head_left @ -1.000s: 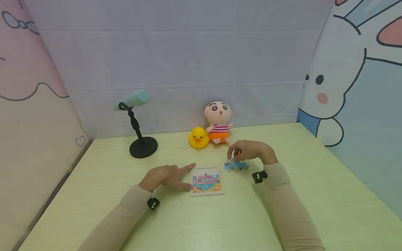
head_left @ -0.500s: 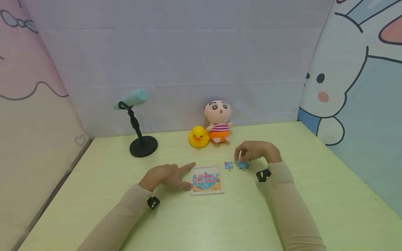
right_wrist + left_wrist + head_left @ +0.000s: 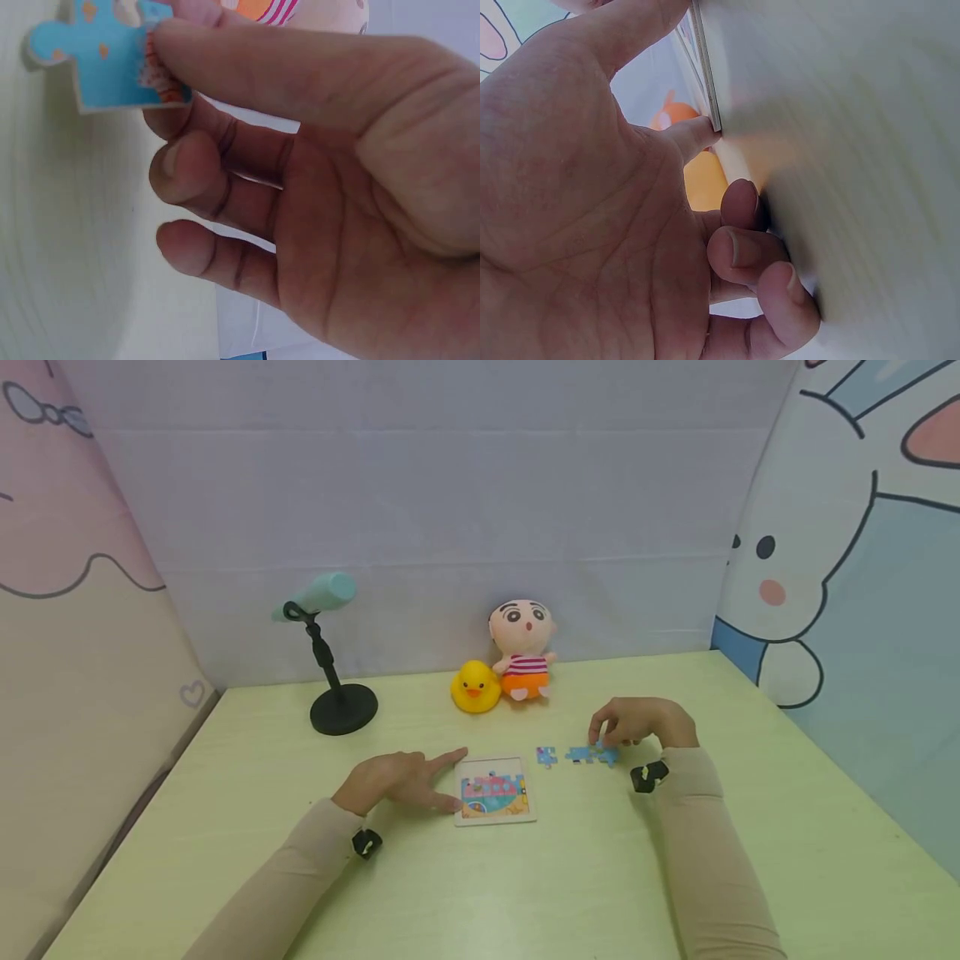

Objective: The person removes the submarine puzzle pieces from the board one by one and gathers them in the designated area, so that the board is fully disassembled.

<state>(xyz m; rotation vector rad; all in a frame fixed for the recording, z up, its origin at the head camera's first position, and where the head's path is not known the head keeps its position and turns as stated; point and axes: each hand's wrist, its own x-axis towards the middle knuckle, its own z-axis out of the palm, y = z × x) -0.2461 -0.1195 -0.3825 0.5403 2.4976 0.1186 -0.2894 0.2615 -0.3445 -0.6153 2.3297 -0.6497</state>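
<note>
Square cardboard puzzle tray (image 3: 495, 790) at tabletop (image 3: 525, 885) centre: largely filled, top row open. Left hand (image 3: 393, 781) steadies its left edge, fingers extended. Right hand (image 3: 637, 722) pinches a blue jigsaw piece (image 3: 112, 64) right of the tray; another loose blue piece (image 3: 546, 756) remains unplaced.

Pale green table (image 3: 525, 893) seen from above, left hand (image 3: 390, 781) laid flat against a square framed jigsaw board (image 3: 495, 791), right hand (image 3: 637, 722) set on loose blue puzzle pieces (image 3: 592, 755), one small piece (image 3: 547, 756) left between, yellow rubber duck (image 3: 474, 687) and striped plush doll (image 3: 522, 652) placed behind.
</note>
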